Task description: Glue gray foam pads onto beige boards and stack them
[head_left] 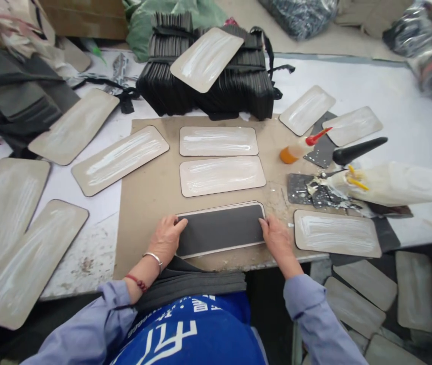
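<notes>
A dark grey rectangular panel [219,230] lies over a beige panel whose pale rim shows around its edges, near the table's front edge. My left hand [166,235] grips the left end, thumb on top and fingers at the edge. At the opposite end my right hand [276,235] holds the right edge in the same way. Just beyond sit two beige panels with white smears, a nearer panel [222,176] and a farther panel [219,141]. Another smeared panel [337,233] rests right of my right hand. Dark strips [200,284] are stacked against my blue apron [193,334].
Strapped bundles of black panels [162,86] stand at the back, a smeared panel [206,58] on top. To the right are a red-tipped bottle [295,152], a white plastic bottle [401,182] and a black-handled tool [360,150]. More smeared panels [33,263] lie left.
</notes>
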Demonstrator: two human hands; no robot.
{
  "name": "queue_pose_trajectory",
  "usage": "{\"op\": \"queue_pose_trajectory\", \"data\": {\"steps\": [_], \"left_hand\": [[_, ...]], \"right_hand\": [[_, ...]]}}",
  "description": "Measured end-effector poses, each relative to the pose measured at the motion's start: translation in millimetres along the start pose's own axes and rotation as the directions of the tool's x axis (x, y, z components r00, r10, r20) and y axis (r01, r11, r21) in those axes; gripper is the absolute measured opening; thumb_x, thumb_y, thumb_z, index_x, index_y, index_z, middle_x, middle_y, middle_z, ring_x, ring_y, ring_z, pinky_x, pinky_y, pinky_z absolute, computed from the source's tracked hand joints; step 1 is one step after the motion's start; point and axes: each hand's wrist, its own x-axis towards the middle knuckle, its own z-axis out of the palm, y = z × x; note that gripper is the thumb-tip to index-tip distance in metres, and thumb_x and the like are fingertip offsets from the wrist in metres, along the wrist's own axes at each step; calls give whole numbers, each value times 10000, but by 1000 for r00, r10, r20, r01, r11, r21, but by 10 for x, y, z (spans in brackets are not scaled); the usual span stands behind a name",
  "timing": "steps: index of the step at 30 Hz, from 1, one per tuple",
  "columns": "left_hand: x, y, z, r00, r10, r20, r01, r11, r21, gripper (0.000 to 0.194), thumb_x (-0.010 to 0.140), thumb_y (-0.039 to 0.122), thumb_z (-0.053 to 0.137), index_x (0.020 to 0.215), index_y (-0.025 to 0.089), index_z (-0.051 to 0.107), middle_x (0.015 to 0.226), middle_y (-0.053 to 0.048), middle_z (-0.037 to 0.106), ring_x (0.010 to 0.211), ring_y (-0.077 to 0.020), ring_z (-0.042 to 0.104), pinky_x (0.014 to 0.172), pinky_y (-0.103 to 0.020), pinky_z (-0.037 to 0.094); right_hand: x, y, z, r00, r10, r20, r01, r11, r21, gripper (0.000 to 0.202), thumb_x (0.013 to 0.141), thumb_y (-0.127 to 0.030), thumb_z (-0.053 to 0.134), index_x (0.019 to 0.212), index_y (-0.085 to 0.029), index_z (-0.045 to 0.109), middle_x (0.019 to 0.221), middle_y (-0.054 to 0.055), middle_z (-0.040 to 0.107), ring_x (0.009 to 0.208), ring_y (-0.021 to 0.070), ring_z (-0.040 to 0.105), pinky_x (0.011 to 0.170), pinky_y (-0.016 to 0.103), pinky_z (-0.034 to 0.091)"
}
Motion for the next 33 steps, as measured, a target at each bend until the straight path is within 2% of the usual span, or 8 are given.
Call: {"op": "queue_pose_trajectory", "data": {"steps": [3, 7, 9, 12, 14, 25, 30, 33], "left_hand": [[17, 30, 56, 983, 181, -28, -178, 981, 79, 366, 758, -7, 357, 957, 182, 600, 1018, -113, 543, 954, -224, 493, 852, -359, 449], [0, 75, 84, 967, 253, -34, -246, 959, 140, 254, 780, 58, 419, 959, 126, 587, 1025, -152, 530, 998, -253, 480, 897, -395, 445], [-20, 94, 79, 966, 259, -30, -251, 956, 150, 203, 800, 173, 487, 971, 107, 574, 1034, -165, 520, 1017, -275, 475, 909, -423, 441], [-44, 109, 67, 965, 260, -20, -253, 954, 160, 373, 758, 367, 591, 1017, 101, 550, 1077, -176, 503, 1045, -306, 470, 907, -457, 442], [-52, 114, 65, 966, 259, -18, -252, 953, 170, 462, 713, 414, 639, 1037, 99, 541, 1090, -181, 501, 1050, -317, 474, 905, -461, 445], [-53, 106, 99, 974, 226, -19, -222, 968, 115, 487, 681, 353, 688, 1058, 80, 544, 1120, -203, 514, 1072, -331, 488, 938, -474, 424], [-70, 114, 93, 986, 168, 17, -168, 985, 48, 501, 670, 292, 705, 1098, 99, 530, 1172, -191, 507, 1121, -321, 471, 960, -471, 410], [-73, 145, 85, 991, 125, 53, -127, 991, 31, 543, 664, 289, 712, 1130, 94, 512, 1191, -190, 504, 1136, -311, 464, 973, -452, 400]], "right_hand": [[-10, 7, 10, 1000, 22, 5, -22, 1000, 23, 250, 894, -368, 413, 780, -182, 535, 740, 47, 593, 663, 152, 507, 585, 274, 276], [-7, 20, 37, 1000, 22, 0, -22, 999, 45, 245, 892, -374, 419, 785, -183, 529, 753, 47, 588, 677, 157, 503, 583, 276, 266], [-5, 26, 50, 1000, 29, 3, -29, 998, 57, 241, 890, -377, 423, 793, -184, 531, 753, 47, 583, 679, 158, 499, 580, 278, 261], [-6, 26, 55, 999, 36, 9, -36, 997, 67, 239, 888, -377, 425, 812, -182, 539, 755, 52, 579, 682, 161, 499, 576, 281, 258], [-9, 22, 49, 999, 43, 14, -43, 997, 65, 245, 892, -374, 414, 824, -179, 545, 765, 59, 581, 687, 166, 502, 573, 283, 259], [7, 8, 43, 999, 47, 22, -49, 992, 113, 233, 884, -335, 387, 813, -185, 552, 764, 79, 584, 690, 189, 515, 586, 298, 289], [38, 94, 4, 984, 145, 106, -170, 944, 282, 226, 819, -384, 438, 864, -180, 524, 694, 49, 569, 645, 189, 517, 596, 293, 337], [49, 174, -42, 971, 215, 103, -238, 910, 339, 268, 794, -353, 402, 933, -158, 521, 775, 92, 597, 702, 217, 549, 623, 317, 379]]}}
